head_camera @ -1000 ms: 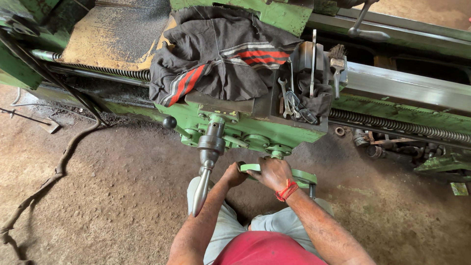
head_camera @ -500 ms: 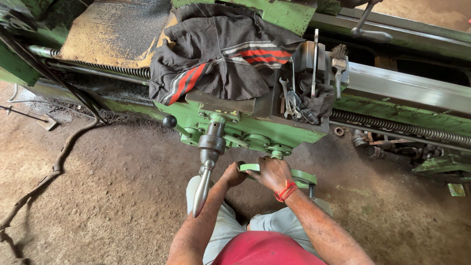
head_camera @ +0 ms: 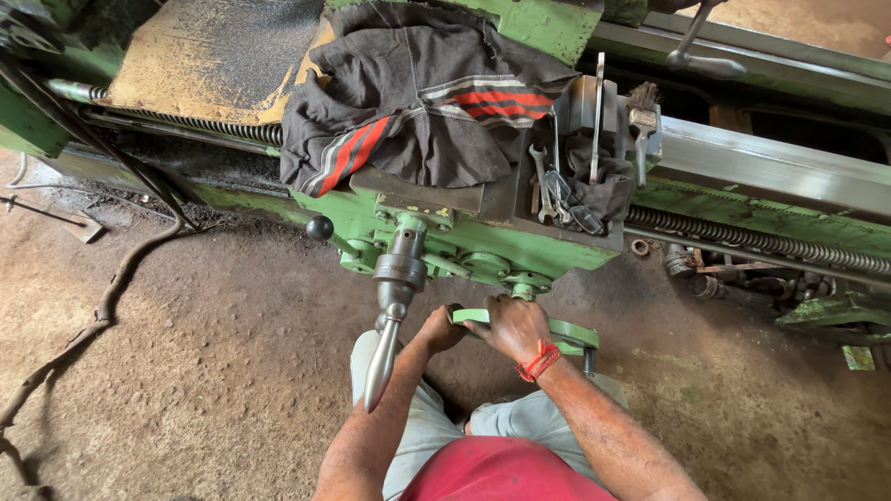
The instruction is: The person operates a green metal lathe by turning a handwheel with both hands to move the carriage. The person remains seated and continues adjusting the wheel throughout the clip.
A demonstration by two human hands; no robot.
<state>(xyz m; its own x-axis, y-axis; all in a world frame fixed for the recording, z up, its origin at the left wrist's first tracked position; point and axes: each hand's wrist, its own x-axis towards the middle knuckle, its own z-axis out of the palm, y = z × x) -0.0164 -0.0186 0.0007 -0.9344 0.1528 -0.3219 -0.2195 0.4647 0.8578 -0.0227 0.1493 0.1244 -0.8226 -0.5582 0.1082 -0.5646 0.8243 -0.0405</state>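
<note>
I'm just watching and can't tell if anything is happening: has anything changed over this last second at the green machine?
Hardly anything. Both the left hand and the right hand stay gripped on the green handwheel, with no turn I can make out. The long steel lever, the dark striped cloth and the wrenches on top lie as before; only the view shifted a touch.

The green handwheel (head_camera: 557, 329) lies flat below the lathe carriage, gripped at its left rim.
</note>
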